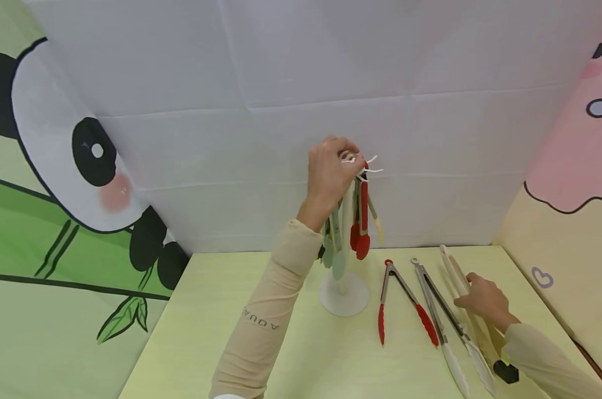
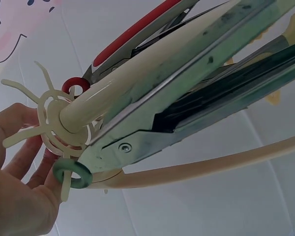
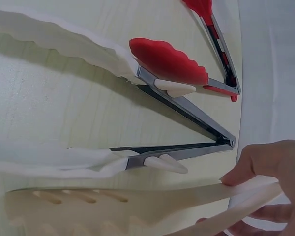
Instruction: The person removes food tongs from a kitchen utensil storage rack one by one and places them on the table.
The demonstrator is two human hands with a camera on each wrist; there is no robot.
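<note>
My left hand (image 1: 330, 174) grips the hooked top (image 2: 51, 115) of a cream utensil stand, whose round white base (image 1: 343, 299) rests on the table. Green tongs (image 1: 338, 263) and red tongs (image 1: 363, 244) hang from its hooks. In the left wrist view, a green ring (image 2: 71, 173) is looped over one hook near my fingers. Over at the right, my right hand (image 1: 485, 302) holds beige tongs (image 3: 113, 199) by their upper part, thumb on one arm and fingers by the other. The beige tongs have slotted ends.
Left of the beige tongs lie metal tongs with white tips (image 1: 452, 360), spread apart. Farther left are spread red-tipped tongs (image 1: 427, 326). A black block-like piece (image 1: 506, 371) is near my right sleeve. A white cloth wall (image 1: 261, 144) stands behind the pale table (image 1: 191, 343).
</note>
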